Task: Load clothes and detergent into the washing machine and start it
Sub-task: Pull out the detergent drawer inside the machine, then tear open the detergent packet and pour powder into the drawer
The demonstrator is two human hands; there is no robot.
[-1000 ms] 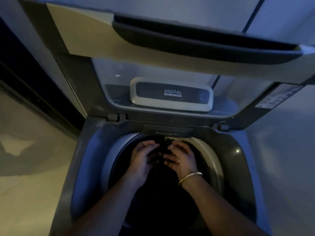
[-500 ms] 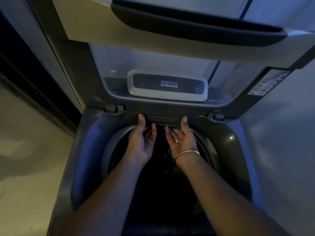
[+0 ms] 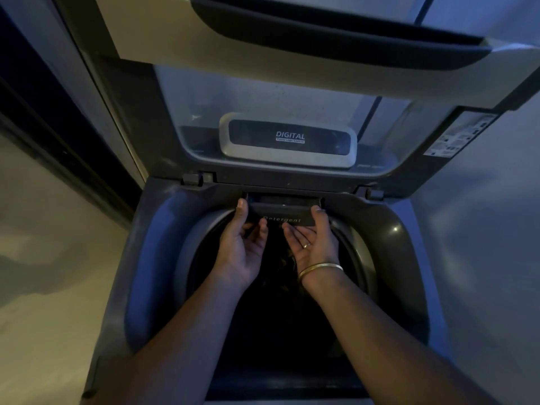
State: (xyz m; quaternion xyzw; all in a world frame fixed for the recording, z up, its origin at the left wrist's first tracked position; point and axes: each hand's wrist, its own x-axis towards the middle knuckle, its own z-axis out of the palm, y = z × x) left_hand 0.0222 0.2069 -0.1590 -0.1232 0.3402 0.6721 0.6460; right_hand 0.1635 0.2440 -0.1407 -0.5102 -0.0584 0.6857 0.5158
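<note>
Out of the clothes (image 3: 284, 263) a second ago, my left grip (image 3: 240, 247) and right grip (image 3: 313, 246) now pinch the detergent drawer (image 3: 285, 214), slid ajar at the drum's (image 3: 188, 258) 12 o'clock; detergent next, I judge.

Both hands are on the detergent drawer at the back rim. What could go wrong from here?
1. The left hand and right hand hold the detergent drawer by its ends; an uneven pull might skew and jam it.
2. The drawer juts over the drum, where dark clothes lie; pulled free, it could drop in.
3. The picture is dim and the drawer's inside is hidden, so detergent may miss its compartment.
</note>
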